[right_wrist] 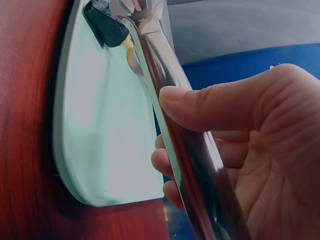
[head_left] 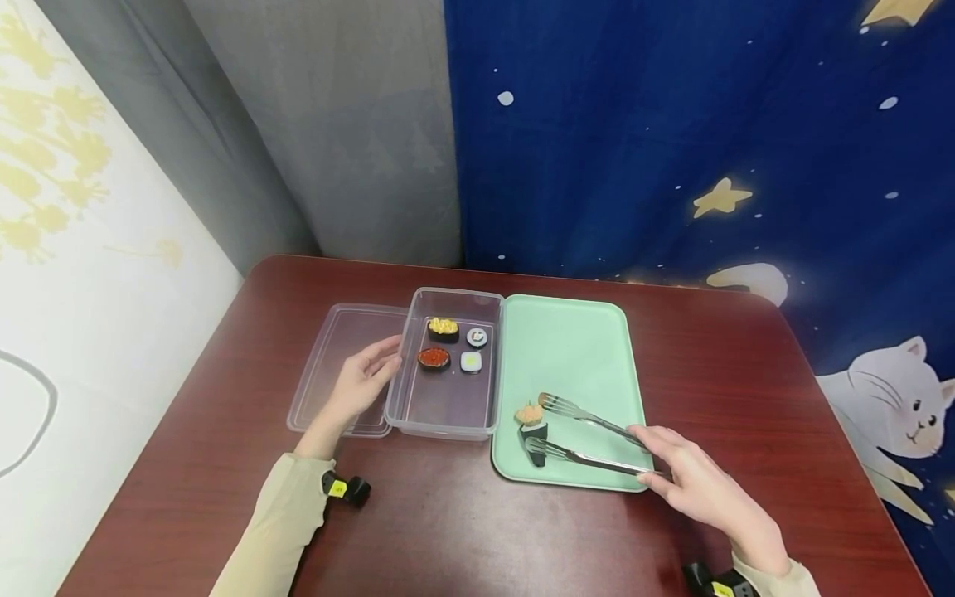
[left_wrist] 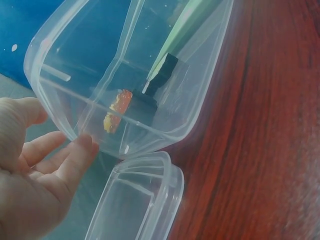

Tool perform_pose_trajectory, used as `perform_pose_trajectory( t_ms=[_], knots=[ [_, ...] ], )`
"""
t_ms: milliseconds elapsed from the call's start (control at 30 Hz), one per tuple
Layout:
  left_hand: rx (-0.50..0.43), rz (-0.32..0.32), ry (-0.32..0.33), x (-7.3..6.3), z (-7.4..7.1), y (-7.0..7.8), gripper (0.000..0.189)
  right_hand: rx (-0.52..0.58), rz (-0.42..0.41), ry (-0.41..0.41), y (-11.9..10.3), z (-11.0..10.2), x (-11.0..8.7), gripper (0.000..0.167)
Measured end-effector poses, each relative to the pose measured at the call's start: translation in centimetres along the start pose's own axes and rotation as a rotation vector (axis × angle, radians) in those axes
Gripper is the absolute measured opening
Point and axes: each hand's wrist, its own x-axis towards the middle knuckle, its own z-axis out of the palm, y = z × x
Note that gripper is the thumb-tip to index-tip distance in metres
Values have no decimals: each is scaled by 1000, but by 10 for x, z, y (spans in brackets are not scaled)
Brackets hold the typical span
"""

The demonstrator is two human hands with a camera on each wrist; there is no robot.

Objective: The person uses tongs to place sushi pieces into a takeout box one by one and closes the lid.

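My right hand (head_left: 697, 481) grips metal serving tongs (head_left: 600, 461), thumb on one arm and fingers on the other. The tongs' forked tips are spread around a cone-shaped sushi piece (head_left: 534, 433) with an orange topping, lying on the green tray (head_left: 574, 348). My left hand (head_left: 361, 383) touches the left wall of a clear plastic box (head_left: 440, 430), fingertips along its outside near the rim. Inside the box sit a yellow-topped sushi (head_left: 443, 330), a red roe sushi (head_left: 433, 359), a round sushi roll (head_left: 477, 337) and a squarish roll (head_left: 471, 361).
A clear lid (head_left: 317, 390) lies flat on the brown table (head_left: 448, 514), left of the box and partly under it. The tray stands against the box's right side. Behind the table hang a grey curtain (head_left: 373, 124) and a blue one (head_left: 597, 149).
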Motion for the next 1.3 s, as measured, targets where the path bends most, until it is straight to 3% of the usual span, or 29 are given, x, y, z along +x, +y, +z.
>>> perform_pose_trajectory(
  t_ms=[500,967,1300],
  knots=[
    [3,5,5,-1,1,1,41,81,6,-81,-12,15,6,49],
    [-19,17,-6,1,1,-1,41,63,-27,-52,-9,14,4,52],
    [-14,31,-1,2,0,-2,40,48,-23,1,0,0,3,56]
  ],
)
